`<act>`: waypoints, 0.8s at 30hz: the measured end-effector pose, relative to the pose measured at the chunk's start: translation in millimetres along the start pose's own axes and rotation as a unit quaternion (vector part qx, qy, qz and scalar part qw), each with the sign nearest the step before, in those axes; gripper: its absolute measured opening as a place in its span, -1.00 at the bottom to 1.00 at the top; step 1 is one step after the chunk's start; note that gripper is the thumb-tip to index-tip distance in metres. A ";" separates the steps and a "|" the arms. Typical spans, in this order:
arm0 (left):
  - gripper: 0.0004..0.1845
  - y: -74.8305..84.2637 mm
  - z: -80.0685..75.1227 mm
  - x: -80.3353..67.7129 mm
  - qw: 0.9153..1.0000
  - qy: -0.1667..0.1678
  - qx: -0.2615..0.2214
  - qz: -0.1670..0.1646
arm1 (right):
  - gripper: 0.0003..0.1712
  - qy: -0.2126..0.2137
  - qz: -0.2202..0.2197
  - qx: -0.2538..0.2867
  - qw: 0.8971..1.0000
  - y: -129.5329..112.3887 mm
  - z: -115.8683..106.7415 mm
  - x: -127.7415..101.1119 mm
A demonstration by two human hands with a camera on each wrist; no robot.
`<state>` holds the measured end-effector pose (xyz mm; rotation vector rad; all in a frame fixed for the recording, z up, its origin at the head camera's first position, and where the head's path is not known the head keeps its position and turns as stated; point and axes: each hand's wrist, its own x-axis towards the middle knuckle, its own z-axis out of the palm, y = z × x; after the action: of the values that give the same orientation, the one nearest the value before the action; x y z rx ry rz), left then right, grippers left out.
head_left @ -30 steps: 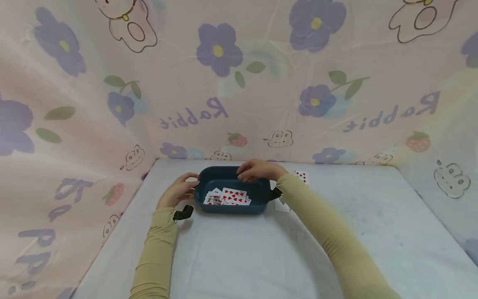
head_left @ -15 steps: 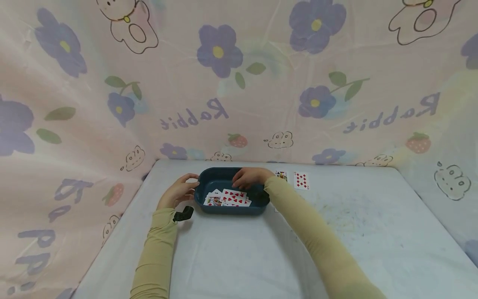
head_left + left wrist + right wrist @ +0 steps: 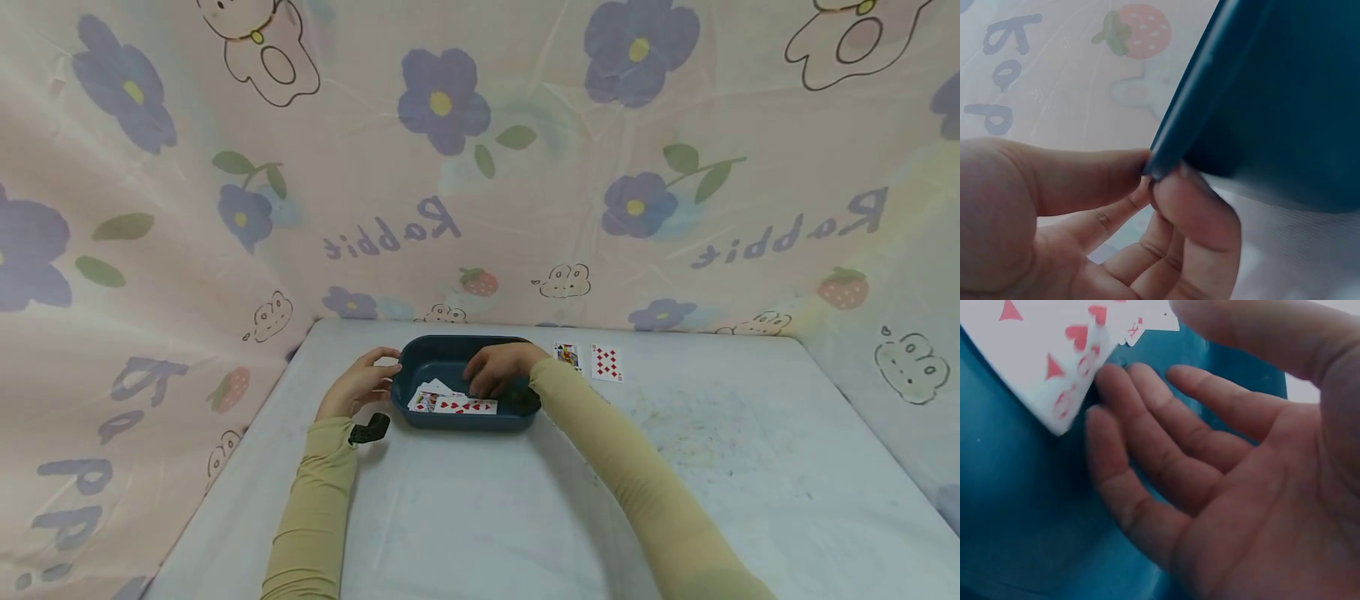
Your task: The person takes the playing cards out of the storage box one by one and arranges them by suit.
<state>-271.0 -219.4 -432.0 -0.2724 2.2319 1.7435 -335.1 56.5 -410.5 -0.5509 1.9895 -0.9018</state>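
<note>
Cards [image 3: 465,405] lie in a loose pile inside a dark blue tray [image 3: 465,422], towards its front left, with faces and red hearts showing. From the head view, the left hand [image 3: 363,383] is at the tray's left end, and the right hand [image 3: 498,368] reaches into its right half, just beside the pile, with bent fingers pointing down. Beyond the right sleeve [image 3: 622,433], a picture card [image 3: 567,357] and a card of red diamonds [image 3: 607,363] lie on the white table [image 3: 465,517]. Half a second ago the uppermost hearts lay spread in several rows; now they show as one narrow row along the front wall, while the left hand has kept its place.

Left wrist view: thumb and curled index finger pinch the rim of the tray, the pile lying out of sight.

Right wrist view: the fingers bend loosely, the thumb well apart from them, and nothing is visibly gripped. A hearts card slants at upper left, its near corner blurred, its edge close by the fingertips; whether they touch it, I cannot tell. More cards show just past it.
</note>
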 end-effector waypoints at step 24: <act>-0.59 0.0 0.9 -2.7 1.000 0.008 -0.006 -0.001 | -0.74 0.065 -0.018 -0.094 0.993 -0.2 -4.3 -13.3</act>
<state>-268.4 -218.6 -431.3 -0.2913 2.2321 1.7603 -331.6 66.8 -401.8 -0.6496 2.2034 -0.7927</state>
